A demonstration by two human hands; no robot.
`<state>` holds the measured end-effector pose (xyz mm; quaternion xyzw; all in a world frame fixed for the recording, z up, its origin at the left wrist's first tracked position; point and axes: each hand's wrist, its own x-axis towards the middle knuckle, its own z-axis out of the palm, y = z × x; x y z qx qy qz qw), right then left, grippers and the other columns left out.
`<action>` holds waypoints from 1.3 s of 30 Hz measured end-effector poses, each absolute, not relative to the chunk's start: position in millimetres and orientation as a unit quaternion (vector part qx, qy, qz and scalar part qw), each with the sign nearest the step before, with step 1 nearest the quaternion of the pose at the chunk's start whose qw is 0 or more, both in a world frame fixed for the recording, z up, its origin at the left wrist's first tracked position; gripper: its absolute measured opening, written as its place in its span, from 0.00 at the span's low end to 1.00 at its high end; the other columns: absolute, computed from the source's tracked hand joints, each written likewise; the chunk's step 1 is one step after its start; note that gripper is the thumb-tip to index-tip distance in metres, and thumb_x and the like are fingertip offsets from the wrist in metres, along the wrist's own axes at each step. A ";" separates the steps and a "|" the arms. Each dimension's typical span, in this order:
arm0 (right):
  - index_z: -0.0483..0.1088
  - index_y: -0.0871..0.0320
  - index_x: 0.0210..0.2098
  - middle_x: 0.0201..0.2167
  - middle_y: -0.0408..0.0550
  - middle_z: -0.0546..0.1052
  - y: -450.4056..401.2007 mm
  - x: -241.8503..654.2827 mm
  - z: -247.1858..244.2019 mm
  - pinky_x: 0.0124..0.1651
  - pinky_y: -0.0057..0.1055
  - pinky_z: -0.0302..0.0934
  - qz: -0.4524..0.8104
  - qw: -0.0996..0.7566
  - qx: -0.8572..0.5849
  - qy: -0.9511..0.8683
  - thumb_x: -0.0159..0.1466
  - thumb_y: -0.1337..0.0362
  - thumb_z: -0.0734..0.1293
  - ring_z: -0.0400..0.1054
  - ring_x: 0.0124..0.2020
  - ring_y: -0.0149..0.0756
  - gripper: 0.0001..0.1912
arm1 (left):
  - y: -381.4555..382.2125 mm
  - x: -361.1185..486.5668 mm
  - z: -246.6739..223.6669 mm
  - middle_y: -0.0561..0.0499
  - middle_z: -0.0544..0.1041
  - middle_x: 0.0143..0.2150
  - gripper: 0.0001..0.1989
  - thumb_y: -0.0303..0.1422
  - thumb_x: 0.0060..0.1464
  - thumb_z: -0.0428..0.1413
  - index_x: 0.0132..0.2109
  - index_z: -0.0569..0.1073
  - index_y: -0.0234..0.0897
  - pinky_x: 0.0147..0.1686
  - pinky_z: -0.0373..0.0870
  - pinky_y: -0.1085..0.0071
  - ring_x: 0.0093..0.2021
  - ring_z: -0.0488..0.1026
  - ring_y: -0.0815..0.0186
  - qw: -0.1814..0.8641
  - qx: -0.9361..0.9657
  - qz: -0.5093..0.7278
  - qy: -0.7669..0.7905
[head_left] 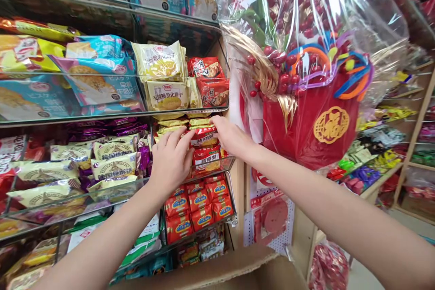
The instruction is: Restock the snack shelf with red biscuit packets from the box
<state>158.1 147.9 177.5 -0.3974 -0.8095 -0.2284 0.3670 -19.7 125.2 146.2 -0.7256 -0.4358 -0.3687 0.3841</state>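
Observation:
Both my hands reach into a shelf compartment of walnut biscuit packets. My left hand (172,159) lies over the left part of the row, its fingers somewhat bent and apart, with yellow-topped packets (170,123) under and behind the fingertips. My thumb side is close to the left end of a red and yellow biscuit packet (204,137). At that packet's right end, my right hand (228,135) has its fingers bent around the edge; the fingertips are partly hidden. Just below stands another red biscuit packet (206,156), behind the clear shelf lip.
An open cardboard box (204,274) is below my arms. Cream biscuit packets (113,163) fill the compartment at left, small red packets (199,206) the one below. A plastic-wrapped red gift bag (306,131) hangs close on the right, above my right forearm.

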 end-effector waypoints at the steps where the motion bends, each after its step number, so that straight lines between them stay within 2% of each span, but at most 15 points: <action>1: 0.58 0.62 0.43 0.39 0.51 0.64 150.0 156.5 177.1 0.41 0.31 0.57 -0.236 0.360 -0.406 -0.806 0.58 0.75 0.54 0.61 0.42 0.34 0.14 | 127.3 -18.7 148.2 0.46 0.64 0.54 0.20 0.32 0.55 0.45 0.55 0.59 0.39 0.43 0.59 0.59 0.50 0.59 0.55 0.388 -0.726 -0.356 -0.442; 5: 0.61 0.62 0.38 0.42 0.53 0.62 153.1 150.9 175.4 0.37 0.30 0.58 -0.294 0.315 -0.440 -0.788 0.60 0.74 0.53 0.62 0.38 0.34 0.10 | 132.8 -17.9 154.7 0.44 0.66 0.50 0.17 0.34 0.55 0.43 0.52 0.64 0.42 0.38 0.60 0.58 0.47 0.60 0.52 0.399 -0.719 -0.343 -0.453; 8: 0.63 0.62 0.37 0.39 0.52 0.64 154.4 146.6 173.7 0.36 0.32 0.59 -0.333 0.299 -0.460 -0.767 0.60 0.73 0.53 0.60 0.40 0.38 0.10 | 135.2 -16.6 157.6 0.41 0.66 0.48 0.17 0.36 0.55 0.43 0.50 0.67 0.41 0.36 0.59 0.57 0.46 0.60 0.49 0.406 -0.715 -0.333 -0.461; 13: 0.63 0.62 0.39 0.38 0.52 0.66 156.4 143.5 171.6 0.36 0.34 0.60 -0.347 0.275 -0.470 -0.764 0.61 0.72 0.52 0.61 0.38 0.39 0.11 | 135.8 -11.8 157.1 0.39 0.61 0.54 0.20 0.37 0.54 0.43 0.52 0.63 0.36 0.40 0.57 0.53 0.50 0.56 0.48 0.419 -0.715 -0.315 -0.463; 17: 0.62 0.62 0.40 0.39 0.52 0.66 157.7 143.8 173.2 0.36 0.34 0.60 -0.334 0.264 -0.478 -0.768 0.62 0.71 0.52 0.62 0.38 0.39 0.11 | 136.9 -10.7 155.9 0.42 0.64 0.53 0.20 0.37 0.54 0.42 0.52 0.63 0.36 0.41 0.55 0.52 0.50 0.56 0.49 0.420 -0.727 -0.293 -0.457; 21: 0.63 0.62 0.39 0.38 0.53 0.66 157.3 144.0 175.1 0.38 0.36 0.60 -0.318 0.263 -0.481 -0.774 0.61 0.71 0.53 0.62 0.38 0.39 0.11 | 137.4 -10.4 154.7 0.39 0.64 0.53 0.21 0.37 0.54 0.42 0.52 0.64 0.33 0.43 0.54 0.51 0.52 0.56 0.48 0.419 -0.728 -0.291 -0.457; 25: 0.64 0.63 0.40 0.39 0.54 0.66 153.8 144.6 171.2 0.42 0.37 0.60 -0.312 0.288 -0.462 -0.779 0.61 0.71 0.53 0.60 0.42 0.40 0.11 | 138.2 -11.9 150.7 0.40 0.55 0.60 0.24 0.38 0.55 0.41 0.55 0.59 0.29 0.51 0.47 0.52 0.59 0.47 0.50 0.420 -0.738 -0.284 -0.445; 28: 0.61 0.66 0.47 0.47 0.58 0.63 154.8 144.4 164.7 0.48 0.39 0.56 -0.313 0.320 -0.440 -0.779 0.61 0.72 0.51 0.55 0.49 0.41 0.16 | 142.0 -13.9 148.4 0.43 0.51 0.62 0.28 0.42 0.56 0.39 0.58 0.53 0.29 0.54 0.41 0.49 0.61 0.40 0.51 0.413 -0.751 -0.260 -0.443; 30: 0.56 0.69 0.52 0.53 0.61 0.58 159.4 144.1 161.1 0.54 0.40 0.51 -0.317 0.312 -0.420 -0.791 0.61 0.73 0.51 0.49 0.55 0.42 0.20 | 145.9 -14.6 148.5 0.43 0.50 0.62 0.30 0.45 0.55 0.38 0.59 0.52 0.29 0.54 0.39 0.47 0.61 0.40 0.51 0.404 -0.756 -0.248 -0.451; 33: 0.52 0.73 0.55 0.57 0.63 0.53 169.3 144.0 159.3 0.58 0.43 0.44 -0.305 0.270 -0.411 -0.815 0.61 0.73 0.51 0.41 0.59 0.44 0.23 | 150.6 -14.9 149.7 0.43 0.49 0.63 0.32 0.47 0.55 0.37 0.59 0.51 0.29 0.53 0.40 0.45 0.61 0.42 0.50 0.386 -0.768 -0.233 -0.456; 36: 0.51 0.73 0.56 0.58 0.62 0.52 176.0 144.9 160.5 0.58 0.44 0.43 -0.290 0.259 -0.412 -0.824 0.61 0.72 0.51 0.40 0.60 0.43 0.24 | 151.0 -15.3 148.6 0.44 0.48 0.63 0.31 0.45 0.55 0.38 0.59 0.50 0.29 0.53 0.42 0.45 0.61 0.42 0.50 0.384 -0.770 -0.233 -0.453; 39: 0.50 0.75 0.56 0.58 0.62 0.52 177.0 146.7 161.3 0.59 0.42 0.42 -0.298 0.257 -0.402 -0.827 0.60 0.72 0.51 0.40 0.60 0.42 0.25 | 147.8 -15.7 144.9 0.45 0.47 0.63 0.29 0.43 0.55 0.39 0.60 0.50 0.29 0.55 0.39 0.48 0.62 0.40 0.52 0.406 -0.756 -0.251 -0.449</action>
